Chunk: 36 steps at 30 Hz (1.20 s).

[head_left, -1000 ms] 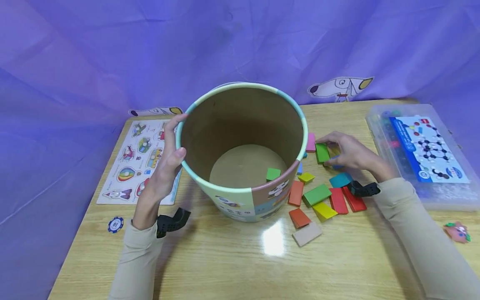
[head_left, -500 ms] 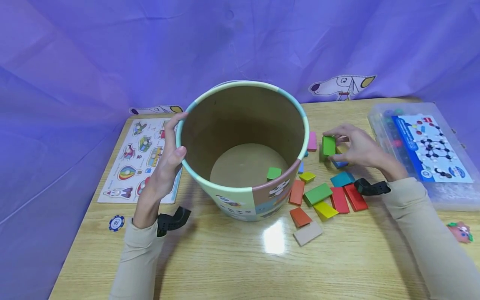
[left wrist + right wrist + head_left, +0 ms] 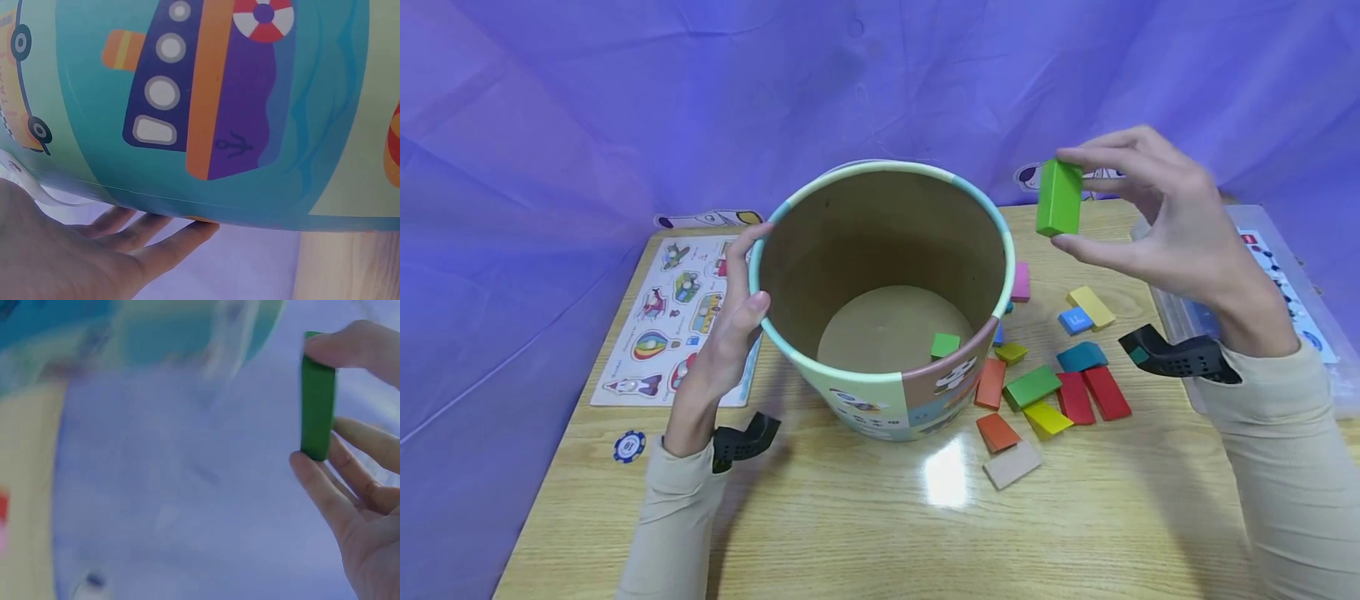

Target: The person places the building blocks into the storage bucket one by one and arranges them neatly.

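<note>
A large round bucket [image 3: 865, 383] printed with cartoon pictures stands in the middle of the table, and a small green block [image 3: 945, 345] lies inside it. Against its left rim rests my left hand [image 3: 718, 354], fingers spread and mostly straight; the left wrist view shows fingertips touching the bucket's edge beside a printed boat. My right hand [image 3: 1180, 217] pinches a green rectangular block [image 3: 1060, 198] between thumb and fingertips, raised over the table to the right of the bucket. The right wrist view shows that block upright between the fingertips.
Several coloured blocks, among them a green block [image 3: 1032, 387] and a red block [image 3: 1107, 393], lie right of the bucket. A clear plastic case [image 3: 1347, 392] sits partly behind the right arm. At left are a picture puzzle board [image 3: 673, 333] and a poker chip [image 3: 629, 447].
My right hand has lifted the green block from the table, moving up and to the right, which uncovers a yellow and a blue block. My left hand stays at the bucket's rim.
</note>
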{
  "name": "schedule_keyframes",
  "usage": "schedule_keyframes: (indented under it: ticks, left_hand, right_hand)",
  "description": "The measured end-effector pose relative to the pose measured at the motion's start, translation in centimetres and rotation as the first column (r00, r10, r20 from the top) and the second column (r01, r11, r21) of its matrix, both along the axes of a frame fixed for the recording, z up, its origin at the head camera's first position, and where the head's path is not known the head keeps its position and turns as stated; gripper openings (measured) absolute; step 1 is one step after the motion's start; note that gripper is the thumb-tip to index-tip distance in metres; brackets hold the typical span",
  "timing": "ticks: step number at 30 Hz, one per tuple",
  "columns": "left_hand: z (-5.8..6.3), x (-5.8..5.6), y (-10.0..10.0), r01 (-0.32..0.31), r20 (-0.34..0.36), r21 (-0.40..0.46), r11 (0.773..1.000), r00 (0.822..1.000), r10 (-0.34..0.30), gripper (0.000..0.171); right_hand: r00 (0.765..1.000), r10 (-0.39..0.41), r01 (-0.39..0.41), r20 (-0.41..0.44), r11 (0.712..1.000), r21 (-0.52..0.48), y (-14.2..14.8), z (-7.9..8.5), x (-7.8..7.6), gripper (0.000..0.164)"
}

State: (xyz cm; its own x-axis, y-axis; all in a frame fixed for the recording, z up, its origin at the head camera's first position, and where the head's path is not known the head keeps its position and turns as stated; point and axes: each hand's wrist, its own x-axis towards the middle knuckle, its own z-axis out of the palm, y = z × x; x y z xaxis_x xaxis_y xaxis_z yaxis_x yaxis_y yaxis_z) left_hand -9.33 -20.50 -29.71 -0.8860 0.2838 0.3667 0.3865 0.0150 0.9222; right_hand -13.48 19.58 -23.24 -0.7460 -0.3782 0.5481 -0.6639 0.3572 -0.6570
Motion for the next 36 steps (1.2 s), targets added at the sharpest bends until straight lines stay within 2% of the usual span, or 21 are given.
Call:
schedule_keyframes:
  ticks: [2,4,8,12,15,22,28,32,34,36]
  left_hand:
    - [0.0,0.0,0.0,-0.002,0.0,0.002,1.0,1.0,0.002,0.079]
    - [-0.1,0.1,-0.1,-0.003,0.001,0.005,1.0,1.0,0.003,0.079]
    - [-0.2,0.1,0.1,-0.002,0.006,0.01,1.0,1.0,0.002,0.079]
    - [-0.2,0.0,0.3,0.003,0.01,0.015,1.0,1.0,-0.003,0.08]
    - [-0.1,-0.1,0.4,0.001,0.013,0.015,1.0,1.0,-0.001,0.082]
    - [-0.1,-0.4,0.5,-0.002,0.005,0.001,1.0,1.0,0.002,0.083]
    - [-0.1,-0.4,0.6,0.008,0.007,0.013,1.0,1.0,-0.008,0.083]
    - [0.0,-0.4,0.6,0.012,0.009,0.014,1.0,1.0,-0.012,0.082]
    - [0.0,-0.4,0.6,0.019,0.008,0.017,1.0,1.0,-0.019,0.081]
    - [0.0,-0.5,0.6,0.021,0.008,0.02,1.0,1.0,-0.021,0.082]
  right_hand:
    - [0.996,0.086,-0.088,-0.024,0.994,-0.07,-1.6,1.2,0.6,0.077]
    - [0.985,0.168,-0.172,-0.048,0.981,-0.094,-3.3,2.1,1.1,0.076]
    - [0.965,0.237,-0.237,-0.115,0.971,0.012,-6.1,3.1,1.5,0.072]
    - [0.958,0.244,-0.229,-0.153,0.967,0.112,-7.5,3.2,1.4,0.068]
    - [0.954,0.254,-0.235,-0.159,0.964,0.128,-7.8,3.0,1.2,0.067]
    - [0.948,0.284,-0.28,-0.142,0.959,0.05,-8.3,2.7,1.0,0.062]
    - [0.951,0.282,-0.28,-0.128,0.96,0.028,-7.7,2.6,1.1,0.059]
    - [0.954,0.289,-0.294,-0.081,0.953,-0.067,-6.0,2.7,1.0,0.057]
    - [0.961,0.27,-0.275,-0.062,0.956,-0.104,-4.6,2.4,0.6,0.056]
    - [0.977,0.211,-0.213,-0.026,0.97,-0.114,-3.0,1.7,0.1,0.055]
